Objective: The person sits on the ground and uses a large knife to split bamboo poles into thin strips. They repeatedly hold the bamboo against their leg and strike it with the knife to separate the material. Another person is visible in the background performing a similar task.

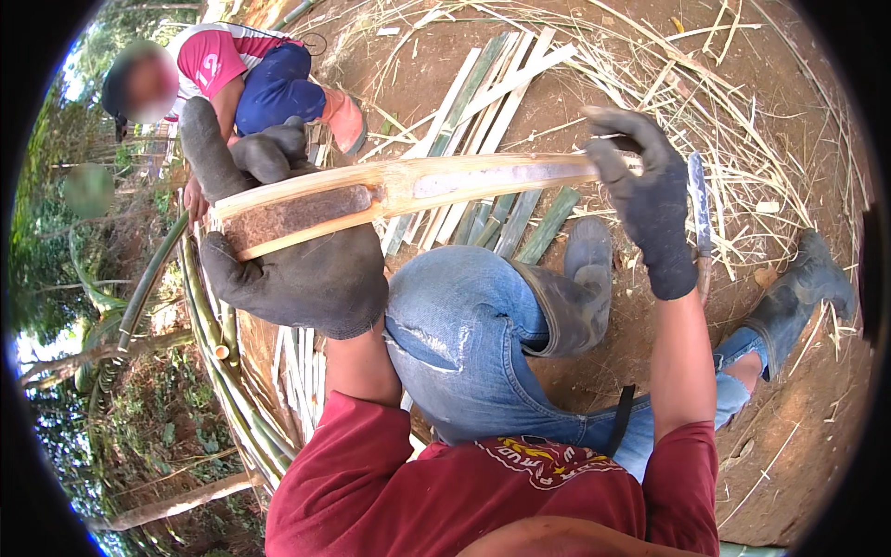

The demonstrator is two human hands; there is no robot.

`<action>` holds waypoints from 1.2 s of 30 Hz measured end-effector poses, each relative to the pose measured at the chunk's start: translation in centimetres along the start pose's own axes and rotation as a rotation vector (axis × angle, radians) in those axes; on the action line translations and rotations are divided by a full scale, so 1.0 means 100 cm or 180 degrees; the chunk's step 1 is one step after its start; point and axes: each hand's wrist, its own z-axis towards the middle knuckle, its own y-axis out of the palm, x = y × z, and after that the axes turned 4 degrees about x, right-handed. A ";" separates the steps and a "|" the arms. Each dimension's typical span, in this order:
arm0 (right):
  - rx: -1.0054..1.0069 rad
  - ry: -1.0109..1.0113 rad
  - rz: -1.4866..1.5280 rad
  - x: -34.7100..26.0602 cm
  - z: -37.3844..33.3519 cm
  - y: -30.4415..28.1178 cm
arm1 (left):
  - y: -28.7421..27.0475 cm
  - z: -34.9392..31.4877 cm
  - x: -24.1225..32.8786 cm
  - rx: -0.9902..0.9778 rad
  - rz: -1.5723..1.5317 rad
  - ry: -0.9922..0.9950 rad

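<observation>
Left hand cradles split bamboo, fingers half-spread, thumb hooking edge, likely bearing weight; right hand loosely curled at far end, grip unclear, perhaps steadying.

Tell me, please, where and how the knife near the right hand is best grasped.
Probably by its brown handle, coming from the lower right of the picture: the grey blade points up the picture, away from the person, and the right glove's cuff lies close at the handle's left.
</observation>
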 end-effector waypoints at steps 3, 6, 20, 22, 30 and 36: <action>-0.0333 -0.1695 -0.0100 -0.056 0.010 0.027 | 0.012 -0.004 0.006 0.0168 0.0111 -0.0081; -0.0154 -0.2639 0.0031 -0.076 0.017 0.054 | 0.008 -0.005 0.004 -0.0042 -0.0074 -0.0174; 0.1770 -0.0198 0.0521 -0.084 0.042 0.000 | 0.011 -0.001 0.012 0.0176 -0.0820 -0.0261; 0.0892 -0.1030 0.0211 -0.087 0.020 0.009 | 0.009 -0.003 0.008 0.0093 -0.1103 -0.0281; 0.0757 -0.2496 -0.0753 -0.085 -0.020 0.065 | 0.010 -0.006 0.010 -0.0232 -0.1989 -0.0617; 0.0894 -0.2808 -0.1198 -0.090 -0.025 0.065 | 0.014 -0.001 0.016 -0.0234 -0.1900 -0.0715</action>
